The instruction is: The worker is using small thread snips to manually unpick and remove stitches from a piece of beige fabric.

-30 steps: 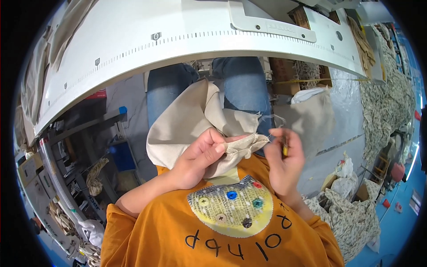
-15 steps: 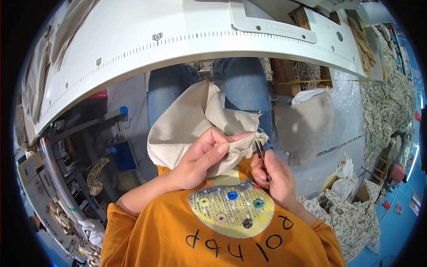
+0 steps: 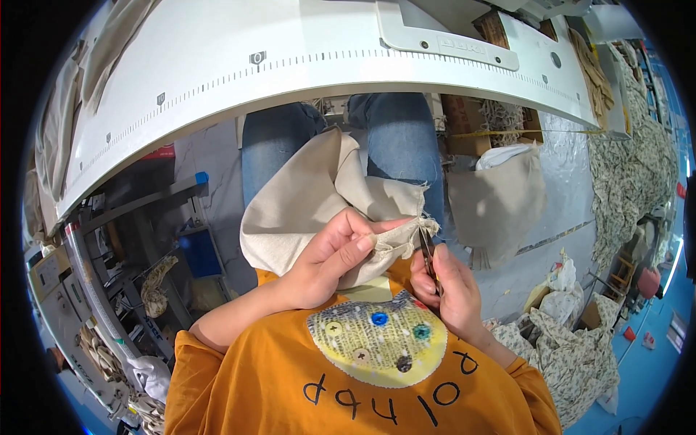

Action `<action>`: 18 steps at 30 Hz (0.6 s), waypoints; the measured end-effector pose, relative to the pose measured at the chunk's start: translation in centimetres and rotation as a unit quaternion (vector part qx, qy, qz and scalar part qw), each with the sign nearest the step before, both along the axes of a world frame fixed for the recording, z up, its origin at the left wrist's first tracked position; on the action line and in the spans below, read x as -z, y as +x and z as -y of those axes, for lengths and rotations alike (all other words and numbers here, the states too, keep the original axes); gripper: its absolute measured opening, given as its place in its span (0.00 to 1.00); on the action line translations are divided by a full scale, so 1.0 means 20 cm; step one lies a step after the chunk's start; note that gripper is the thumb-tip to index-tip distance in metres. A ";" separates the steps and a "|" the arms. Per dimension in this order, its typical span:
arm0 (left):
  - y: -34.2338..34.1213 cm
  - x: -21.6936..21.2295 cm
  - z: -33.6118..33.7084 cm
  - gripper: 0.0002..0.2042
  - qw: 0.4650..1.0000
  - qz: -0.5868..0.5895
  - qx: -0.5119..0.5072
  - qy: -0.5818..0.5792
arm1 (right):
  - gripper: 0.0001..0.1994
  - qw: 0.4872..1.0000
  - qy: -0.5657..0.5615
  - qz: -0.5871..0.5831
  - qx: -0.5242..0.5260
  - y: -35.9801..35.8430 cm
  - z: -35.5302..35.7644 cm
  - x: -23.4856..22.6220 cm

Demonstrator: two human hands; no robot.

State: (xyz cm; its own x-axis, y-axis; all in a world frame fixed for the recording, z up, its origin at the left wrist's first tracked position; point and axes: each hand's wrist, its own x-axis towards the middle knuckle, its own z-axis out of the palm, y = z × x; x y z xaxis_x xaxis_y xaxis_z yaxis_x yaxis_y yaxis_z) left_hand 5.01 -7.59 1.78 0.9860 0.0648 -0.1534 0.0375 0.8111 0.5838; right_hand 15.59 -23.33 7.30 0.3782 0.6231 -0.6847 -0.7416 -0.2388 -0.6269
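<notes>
A beige piece of fabric (image 3: 290, 196) lies across my lap, its right edge frayed with loose threads. My left hand (image 3: 326, 257) pinches the fabric's gathered edge between thumb and fingers, with the forefinger stretched along it. Close by on the right, my right hand (image 3: 449, 286) is closed round small dark thread snips (image 3: 429, 262). The tips of the snips touch the frayed corner of the fabric. Part of their body is hidden inside my fingers.
Beyond my knees runs a white sewing table (image 3: 217, 65) with a ruler scale along its front edge. A grey-beige cloth (image 3: 496, 203) hangs at the right. Floral fabric (image 3: 565, 362) is heaped at the lower right. A metal frame (image 3: 130, 210) stands at the left.
Both hands keep nearly the same place and grip. The snips' tips have shifted very slightly to the right at the frayed corner.
</notes>
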 end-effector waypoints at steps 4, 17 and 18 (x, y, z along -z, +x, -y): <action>0.00 0.00 0.00 0.05 1.000 -0.002 0.000 0.008 | 0.18 1.000 -0.006 -0.004 0.003 0.00 0.00 0.00; 0.00 0.00 0.01 0.05 0.998 0.007 0.006 0.055 | 0.18 0.999 -0.002 -0.038 0.022 0.00 -0.01 0.00; 0.00 0.00 0.01 0.05 0.998 0.007 0.006 0.055 | 0.18 0.999 0.001 -0.037 0.027 0.00 -0.01 0.00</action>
State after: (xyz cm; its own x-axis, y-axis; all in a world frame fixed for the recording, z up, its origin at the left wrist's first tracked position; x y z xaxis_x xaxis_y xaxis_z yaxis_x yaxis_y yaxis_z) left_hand 5.08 -7.81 1.82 0.9889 0.0690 -0.1313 0.0372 0.7414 0.6700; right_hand 15.57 -23.16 7.27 0.3592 0.6042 -0.7113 -0.7976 -0.1970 -0.5701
